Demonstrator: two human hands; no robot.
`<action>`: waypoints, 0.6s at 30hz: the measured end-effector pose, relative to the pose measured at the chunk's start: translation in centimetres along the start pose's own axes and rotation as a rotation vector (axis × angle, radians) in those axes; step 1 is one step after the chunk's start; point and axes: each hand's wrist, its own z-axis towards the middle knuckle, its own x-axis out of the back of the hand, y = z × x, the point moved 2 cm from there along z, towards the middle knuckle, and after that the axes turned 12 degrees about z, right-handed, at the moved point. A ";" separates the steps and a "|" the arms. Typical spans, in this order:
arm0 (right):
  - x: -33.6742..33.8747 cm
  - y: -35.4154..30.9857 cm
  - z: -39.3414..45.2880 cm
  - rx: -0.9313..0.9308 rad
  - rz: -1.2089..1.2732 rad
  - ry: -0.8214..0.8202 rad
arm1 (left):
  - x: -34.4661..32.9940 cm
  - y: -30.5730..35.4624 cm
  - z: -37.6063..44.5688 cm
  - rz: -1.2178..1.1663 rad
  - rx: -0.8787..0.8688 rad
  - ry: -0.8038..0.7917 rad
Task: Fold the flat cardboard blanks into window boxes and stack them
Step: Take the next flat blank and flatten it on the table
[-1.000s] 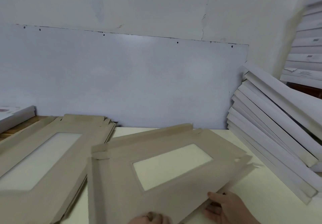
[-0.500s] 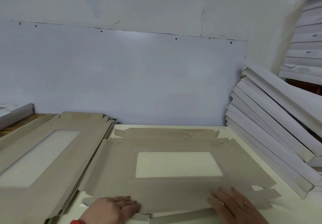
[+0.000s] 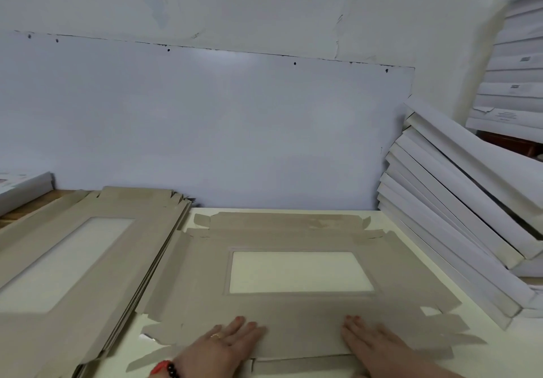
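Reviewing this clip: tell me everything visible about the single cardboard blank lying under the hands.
The cardboard blank is a flat, unfolded sheet of grey-brown card lying on the cream table, between the stack of blanks and the leaning white boxes. A rectangular window sits near its middle, the table showing through it. Notched flaps and tabs fringe all four edges. The left hand and right hand press flat on its near panel.

Left hand (image 3: 224, 345): palm down, fingers straight and close together, pointing away from the body; a ring on one finger and a red-and-dark bead bracelet at the wrist. Right hand (image 3: 379, 345): palm down likewise, fingers extended and slightly spread, forearm entering from the lower right corner. Both lie flat, side by side and apart, neither curled round anything.
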 end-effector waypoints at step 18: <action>-0.7 3.8 -2.3 -0.267 -0.040 -0.084 | -1.0 -2.5 -3.3 -0.082 0.480 -0.094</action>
